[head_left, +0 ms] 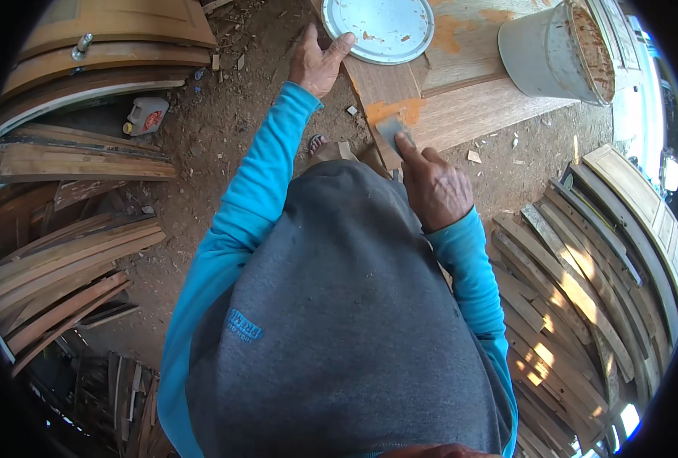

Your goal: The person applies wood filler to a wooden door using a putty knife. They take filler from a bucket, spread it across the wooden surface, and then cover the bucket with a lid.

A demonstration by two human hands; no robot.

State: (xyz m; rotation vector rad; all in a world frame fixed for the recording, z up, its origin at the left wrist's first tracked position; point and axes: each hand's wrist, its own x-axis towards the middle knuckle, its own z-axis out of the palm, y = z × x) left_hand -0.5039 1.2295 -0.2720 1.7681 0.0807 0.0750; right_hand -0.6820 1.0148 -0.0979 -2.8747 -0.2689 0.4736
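Observation:
My left hand is at the left rim of a round white lid smeared with orange-brown filler. Its thumb lies over the rim, and the other fingers are partly hidden beside or under it. In my right hand is a putty knife, my index finger pressed along its flat grey blade. The blade meets a wooden panel at a patch of orange filler near the panel's close corner. More filler is smeared on the panel farther back, beside the lid.
A white bucket, stained inside, stands on the panel at the right. Stacked boards lie at the right, and more timber at the left. Wooden doors and a small jug are at upper left. Wood scraps litter the dirt floor.

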